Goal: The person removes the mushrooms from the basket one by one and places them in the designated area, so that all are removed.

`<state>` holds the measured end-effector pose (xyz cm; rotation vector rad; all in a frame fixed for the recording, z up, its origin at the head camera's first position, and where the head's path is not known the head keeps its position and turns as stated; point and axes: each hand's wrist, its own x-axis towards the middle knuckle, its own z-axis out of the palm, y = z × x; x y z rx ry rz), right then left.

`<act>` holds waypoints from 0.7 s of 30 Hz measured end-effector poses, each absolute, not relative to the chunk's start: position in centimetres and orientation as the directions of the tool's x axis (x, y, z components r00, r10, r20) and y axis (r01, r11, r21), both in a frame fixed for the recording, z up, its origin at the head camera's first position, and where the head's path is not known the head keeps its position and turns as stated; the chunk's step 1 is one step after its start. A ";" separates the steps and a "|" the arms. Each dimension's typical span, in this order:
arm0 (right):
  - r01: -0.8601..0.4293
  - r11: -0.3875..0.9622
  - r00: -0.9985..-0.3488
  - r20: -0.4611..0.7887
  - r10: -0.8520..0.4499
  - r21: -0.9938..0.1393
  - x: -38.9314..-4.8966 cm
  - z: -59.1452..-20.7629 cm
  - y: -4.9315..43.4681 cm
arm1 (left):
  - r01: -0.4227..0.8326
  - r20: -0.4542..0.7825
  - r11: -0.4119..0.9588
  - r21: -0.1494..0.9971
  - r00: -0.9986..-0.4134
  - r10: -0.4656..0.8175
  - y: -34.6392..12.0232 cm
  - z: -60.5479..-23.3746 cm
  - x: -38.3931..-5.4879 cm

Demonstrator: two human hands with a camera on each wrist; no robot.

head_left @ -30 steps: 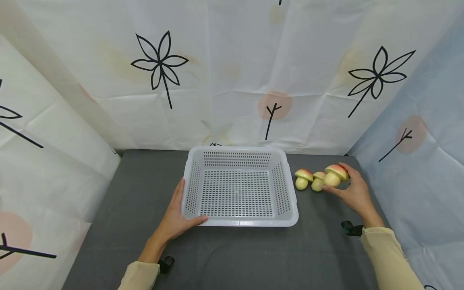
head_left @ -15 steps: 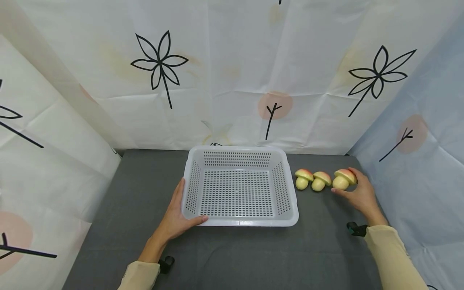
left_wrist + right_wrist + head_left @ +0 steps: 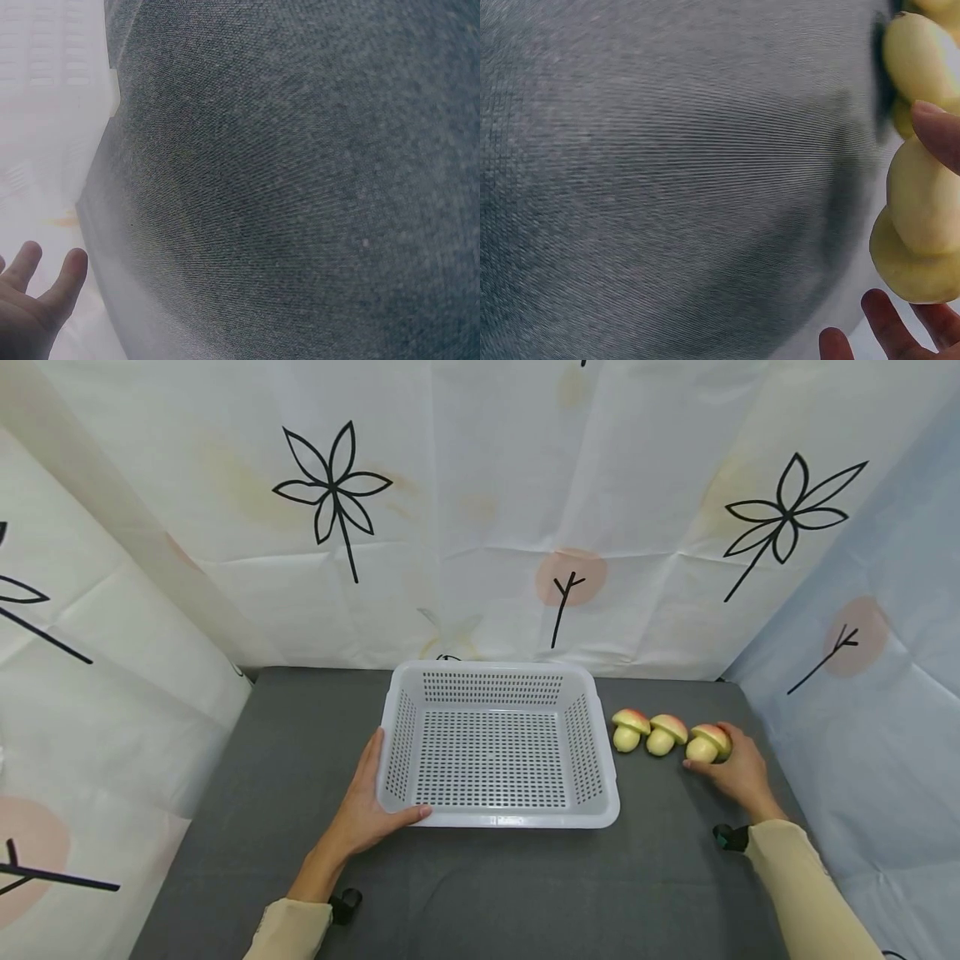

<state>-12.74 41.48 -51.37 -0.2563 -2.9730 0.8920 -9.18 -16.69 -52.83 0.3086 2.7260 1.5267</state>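
Note:
A white plastic basket (image 3: pixel 491 819) with slotted walls and floor sits on the dark grey cloth. My left hand (image 3: pixel 367 814) rests against its left front corner, thumb laid along the front rim. In the left wrist view, the fingers of the left hand (image 3: pixel 30 315) look straight and spread. Right of the basket, my right hand (image 3: pixel 741 775) holds a mushroom (image 3: pixel 703 749) with a reddish-yellow cap and pale stem, between thumb and fingers. That mushroom (image 3: pixel 922 202) fills the right edge of the right wrist view. Two similar mushrooms, one left (image 3: pixel 627 737) and one middle (image 3: pixel 663 740), stand beside it.
The grey cloth (image 3: pixel 487 893) covers the tabletop. White fabric (image 3: pixel 465 510) with black flower drawings hangs behind it, with more at the left side (image 3: pixel 90 710) and a bluish panel (image 3: pixel 885 760) at the right. The basket's back rim is close to the rear fabric.
My right hand first moved the right mushroom rightward, away from the middle one, then brought it lower and slightly back left, in line with the others. My left hand stayed on the basket.

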 end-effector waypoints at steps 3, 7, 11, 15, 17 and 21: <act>0.157 0.820 -0.985 -0.032 0.168 -0.550 -12.8 -51.9 41.6 | 0.168 0.091 0.505 0.847 -0.981 0.172 -16.7 -52.8 -9.2; 0.160 0.812 -0.984 -0.021 0.179 -0.562 -12.9 -52.3 41.6 | 0.170 0.093 0.511 0.843 -0.981 0.173 -16.6 -52.8 -9.2; 0.158 0.805 -0.981 0.001 0.193 -0.572 -13.1 -52.4 41.3 | 0.177 0.100 0.518 0.837 -0.980 0.172 -16.6 -52.8 -9.2; 0.157 0.802 -0.980 0.010 0.200 -0.577 -13.3 -52.6 41.1 | 0.179 0.103 0.512 0.840 -0.980 0.172 -16.6 -52.8 -9.2; 0.157 0.804 -0.980 0.011 0.199 -0.573 -13.5 -52.7 41.0 | 0.184 0.107 0.508 0.842 -0.978 0.176 -16.6 -52.8 -9.2; 0.142 0.813 -0.982 0.020 0.185 -0.564 -13.8 -52.9 41.1 | 0.190 0.111 0.501 0.844 -0.977 0.182 -16.6 -52.8 -9.3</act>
